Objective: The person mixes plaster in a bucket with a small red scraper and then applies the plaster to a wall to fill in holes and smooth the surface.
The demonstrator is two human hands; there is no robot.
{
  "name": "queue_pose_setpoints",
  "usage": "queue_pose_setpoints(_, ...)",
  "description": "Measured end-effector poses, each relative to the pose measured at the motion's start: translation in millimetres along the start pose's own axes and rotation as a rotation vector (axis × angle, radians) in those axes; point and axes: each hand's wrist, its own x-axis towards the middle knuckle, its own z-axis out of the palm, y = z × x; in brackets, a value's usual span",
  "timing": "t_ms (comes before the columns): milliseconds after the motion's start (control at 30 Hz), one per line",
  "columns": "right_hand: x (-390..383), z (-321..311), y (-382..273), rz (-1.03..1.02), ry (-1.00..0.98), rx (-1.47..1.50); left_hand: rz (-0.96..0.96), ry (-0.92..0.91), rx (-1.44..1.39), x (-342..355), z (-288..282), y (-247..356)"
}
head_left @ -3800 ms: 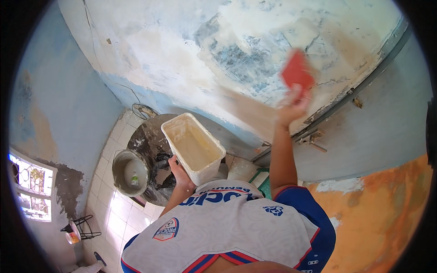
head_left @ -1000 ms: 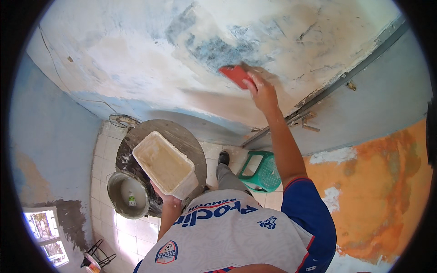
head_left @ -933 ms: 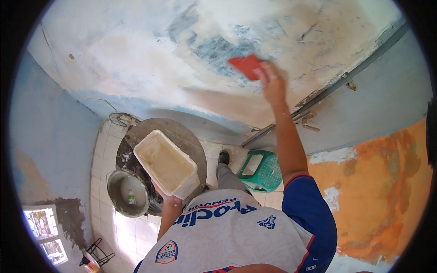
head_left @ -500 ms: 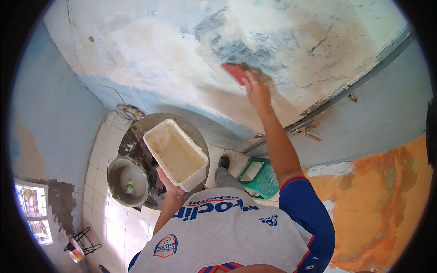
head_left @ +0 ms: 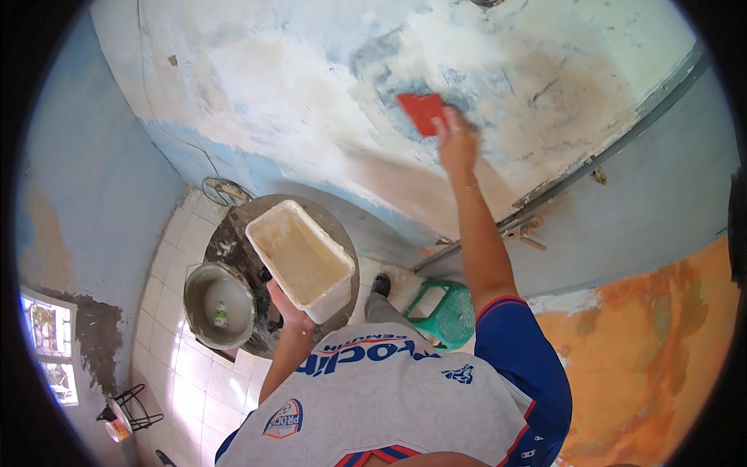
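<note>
**Red scraper (head_left: 421,114) slants up and left before the patchy wall (head_left: 272,101)**

The right hand (head_left: 457,140) pinches the scraper between thumb and fingers at its lower right end. The tool lies over the grey-blue part of the wall, its free corner pointing to the upper left and its long axis running down to the right, into the hand; whether the edge touches the wall cannot be told. The left hand (head_left: 289,305) is closed on the lower left side of a white tub (head_left: 331,300), fingers partly hidden. The tub, with pale paste inside, opens upward, its long axis also from upper left to lower right, above the round desk (head_left: 327,222) and beside a bucket (head_left: 204,284).

Half a second ago the scraper appeared as a narrow strip; now its broad face shows. Against the first frame, it has moved left along the wall.
</note>
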Motion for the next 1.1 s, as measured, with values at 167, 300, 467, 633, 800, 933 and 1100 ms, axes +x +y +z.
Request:
queue_pose_setpoints(167, 39, -100, -29, 0.425, 0.572, 0.396, 0.004, 0.002, 0.012, -2, -29, -4)
queue_pose_setpoints(300, 1, -1, -55, -0.054, 0.203, 0.221, -0.029, -0.026, 0.020, -3, -7, -1)
queue_pose_setpoints(467, -7, 33, -35, 0.119, -0.090, 0.003, 0.022, 0.046, 0.061, 0, -8, 0)
queue_pose_setpoints(633, 18, -74, -22, 0.522, 0.763, 0.462, 0.013, 0.048, 0.023, -12, -4, 1)
queue_pose_setpoints(800, -36, -16, -44, 0.493, 0.088, 0.657, 0.010, 0.066, 0.022, -11, -7, 1)
queue_pose_setpoints(933, -69, 71, -46, 0.389, -0.237, 0.340, 0.004, 0.028, 0.028, -16, -8, 3)
queue_pose_setpoints(1100, -44, 20, -47, 0.365, 0.183, 0.117, 0.033, 0.048, 0.023, -28, -17, 17)
